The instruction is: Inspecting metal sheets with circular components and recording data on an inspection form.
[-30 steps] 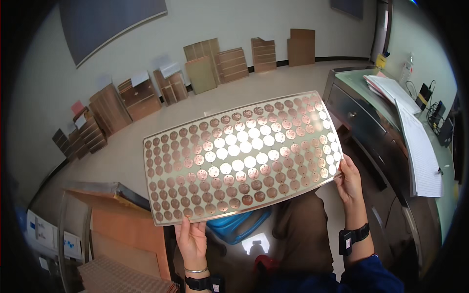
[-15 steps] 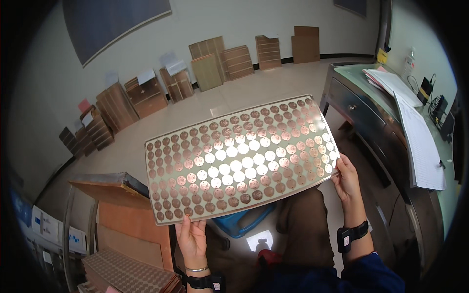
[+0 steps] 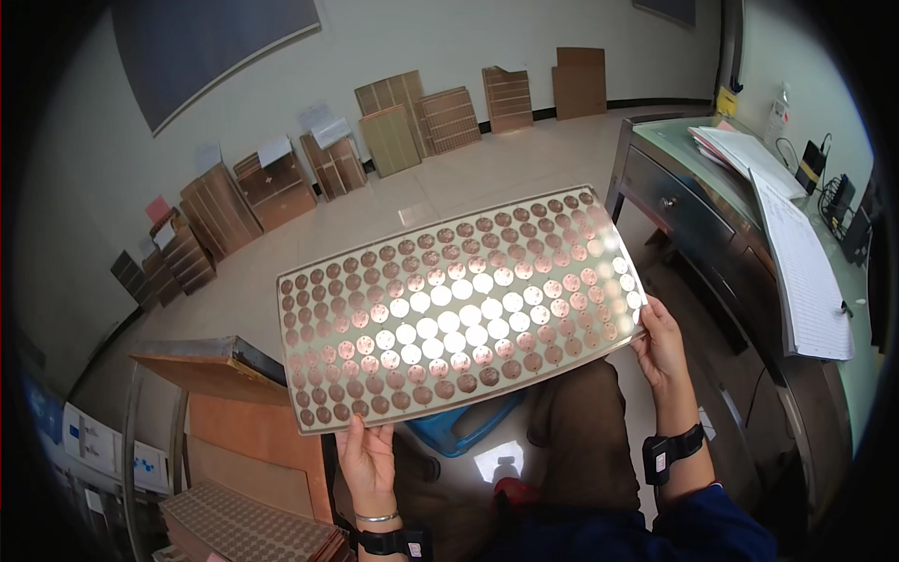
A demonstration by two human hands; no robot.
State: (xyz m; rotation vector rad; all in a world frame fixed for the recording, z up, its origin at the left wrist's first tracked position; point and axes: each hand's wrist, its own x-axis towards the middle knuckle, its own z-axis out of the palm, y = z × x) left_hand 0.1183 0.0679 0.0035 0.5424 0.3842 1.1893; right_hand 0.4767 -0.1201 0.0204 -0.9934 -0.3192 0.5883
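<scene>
I hold up a wide, thin circuit board panel, pale with rows of round copper discs. It is tilted, its right end higher, and light glares off the middle discs. My left hand pinches the lower edge toward the left, fingers behind the panel. At the lower right corner, my right hand grips the side edge with the thumb at the front. The fingertips behind the board are hidden. Similar panels lie in a stack at the lower left, below the one I hold.
A glass-topped desk with papers and black devices stands on the right. Copper-coloured boards lean along the far wall. To the left is a cart with a brown board; a blue stool is below the panel.
The view has shifted slightly, and the panel's right end sits a touch lower and further left in the picture. Both hands keep the same hold on it.
</scene>
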